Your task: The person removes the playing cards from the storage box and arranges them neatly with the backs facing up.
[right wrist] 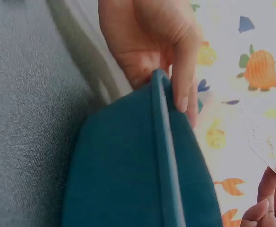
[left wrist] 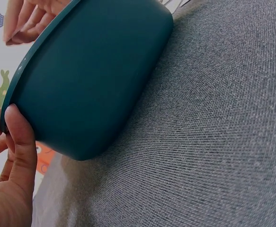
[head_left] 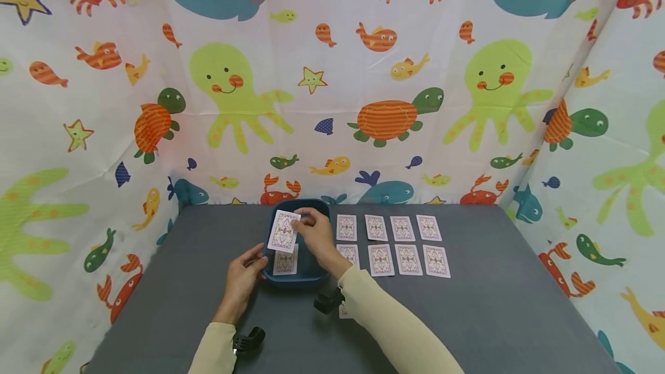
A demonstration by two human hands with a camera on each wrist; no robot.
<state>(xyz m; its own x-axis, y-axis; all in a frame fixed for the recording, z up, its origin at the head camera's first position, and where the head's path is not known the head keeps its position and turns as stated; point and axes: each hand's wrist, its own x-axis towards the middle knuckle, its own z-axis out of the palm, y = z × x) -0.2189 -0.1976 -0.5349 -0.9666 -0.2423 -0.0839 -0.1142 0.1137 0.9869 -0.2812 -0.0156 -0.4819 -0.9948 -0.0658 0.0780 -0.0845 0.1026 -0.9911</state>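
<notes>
A dark blue-green plastic bin [head_left: 296, 283] stands on the table, its rim between the thumb and fingers of my left hand [head_left: 242, 277], which grips the left side. In the left wrist view that thumb [left wrist: 22, 130] presses the outside of the wall. Above the bin, my right hand [head_left: 318, 240] pinches a playing card [head_left: 283, 231] by its right edge, patterned back toward the head camera. Another card [head_left: 286, 262] lies back up inside the bin. The right wrist view shows the pinched card [right wrist: 261, 137] at the far right, cut off by the frame.
Right of the bin, several cards lie back up in two rows, among them one at the far end [head_left: 437, 261]. A further card [head_left: 344, 312] is partly hidden by my right sleeve. Grey cloth covers the table [head_left: 499, 305]; a sea-animal curtain [head_left: 332, 131] hangs behind and at both sides.
</notes>
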